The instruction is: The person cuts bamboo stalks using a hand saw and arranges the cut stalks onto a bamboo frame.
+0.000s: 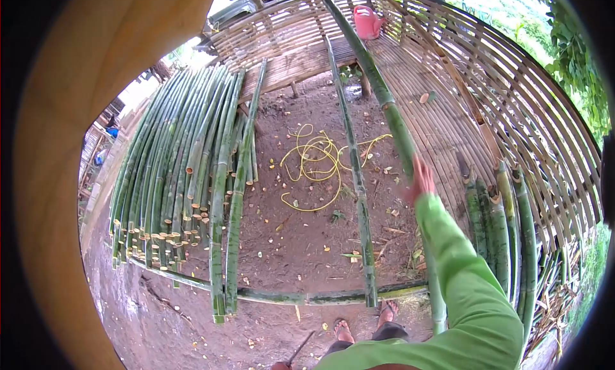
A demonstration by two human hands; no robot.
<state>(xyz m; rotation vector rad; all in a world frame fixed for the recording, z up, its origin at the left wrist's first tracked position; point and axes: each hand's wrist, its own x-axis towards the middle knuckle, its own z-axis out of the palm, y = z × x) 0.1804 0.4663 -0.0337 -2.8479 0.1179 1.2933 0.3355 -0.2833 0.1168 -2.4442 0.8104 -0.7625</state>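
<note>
My right hand [421, 180], at the end of a green sleeve, lies on a thick green bamboo pole [398, 130]. Its fingers point up along the pole, and part of its grip is hard to make out. That pole slants from the slatted platform at the back down to the ground on my right. Only a sliver of my left hand [280, 366] shows at the bottom edge. It is closed on a thin dark blade-like tool [301, 347] pointing up and right. A split-looking bamboo pole [352, 155] and a crosswise bamboo pole [275, 297] lie ahead of my feet.
Many cut bamboo poles [173, 146] are stacked on the left. A tangled yellow hose [336, 171] lies on the dirt. Beyond stand a slatted bamboo platform [416, 75], a curved bamboo fence [512, 94] and a pink watering can [367, 23]. Upright bamboo pieces [500, 235] are at right.
</note>
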